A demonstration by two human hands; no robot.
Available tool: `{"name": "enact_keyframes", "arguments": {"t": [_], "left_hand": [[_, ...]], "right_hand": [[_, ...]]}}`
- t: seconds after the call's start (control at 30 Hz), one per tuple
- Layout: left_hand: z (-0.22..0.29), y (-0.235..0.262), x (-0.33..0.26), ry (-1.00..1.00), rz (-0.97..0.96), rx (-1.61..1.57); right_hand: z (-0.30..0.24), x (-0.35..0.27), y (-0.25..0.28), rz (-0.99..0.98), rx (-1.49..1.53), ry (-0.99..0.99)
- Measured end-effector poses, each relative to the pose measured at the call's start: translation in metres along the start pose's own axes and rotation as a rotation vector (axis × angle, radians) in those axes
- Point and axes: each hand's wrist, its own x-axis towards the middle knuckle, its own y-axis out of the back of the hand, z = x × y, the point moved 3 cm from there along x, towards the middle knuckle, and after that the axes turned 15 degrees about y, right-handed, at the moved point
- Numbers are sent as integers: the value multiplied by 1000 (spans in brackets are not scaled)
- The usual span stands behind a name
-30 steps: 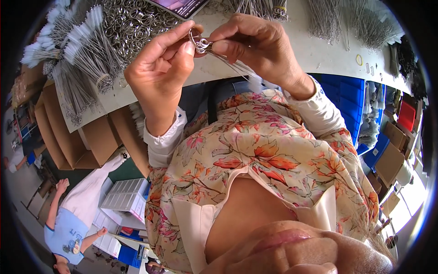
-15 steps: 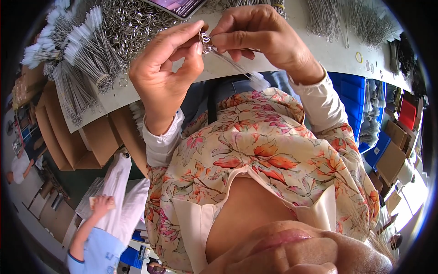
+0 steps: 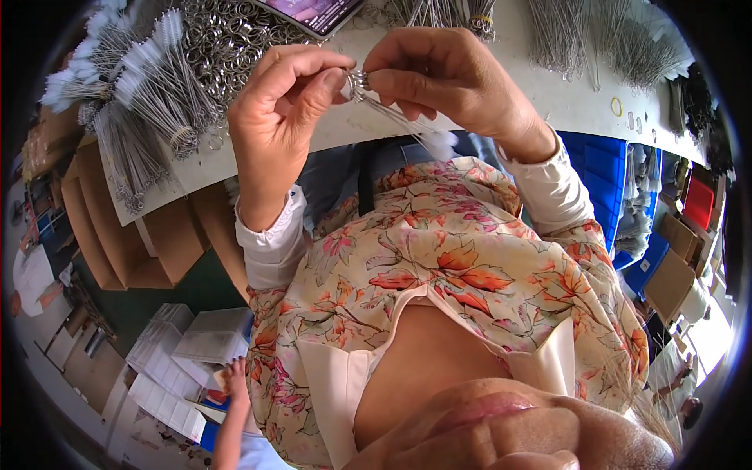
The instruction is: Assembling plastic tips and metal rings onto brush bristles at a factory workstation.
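A small metal ring [image 3: 357, 78] is being pinched between the fingertips of the left hand [image 3: 278, 117] and the right hand [image 3: 446, 78], just above the near edge of the desk [image 3: 564, 102]. Thin wire brushes [image 3: 407, 125] are being gripped with it, trailing toward the body. On the desk beyond the left hand, a heap of rings [image 3: 227, 39] and bundled brushes [image 3: 149, 86] are lying.

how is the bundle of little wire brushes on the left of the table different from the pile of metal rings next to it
The brush bundle is made of long, straight wire stems with white fluffy tips, while the ring pile is small round loops. The brush bundle is banded together and fans out; the ring pile lies loose and heaped. The brush bundle reaches the table edge; the ring pile sits farther back. Both are silvery metal and lie on the pale tabletop.
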Motion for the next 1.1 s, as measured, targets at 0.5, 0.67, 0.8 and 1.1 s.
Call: {"name": "enact_keyframes", "arguments": {"t": [0.5, 0.67, 0.8, 1.1], "left_hand": [[36, 25, -28, 205, -5, 219], [28, 39, -39, 475, -13, -519], [51, 50, -52, 503, -64, -55], [37, 66, -77, 111, 268, -478]], "right_hand": [[-13, 12, -23, -58, 308, -14], [-8, 16, -41, -95, 414, -48], [-7, 23, -48, -117, 385, -62], [-3, 43, -96, -159, 434, 238]]}}
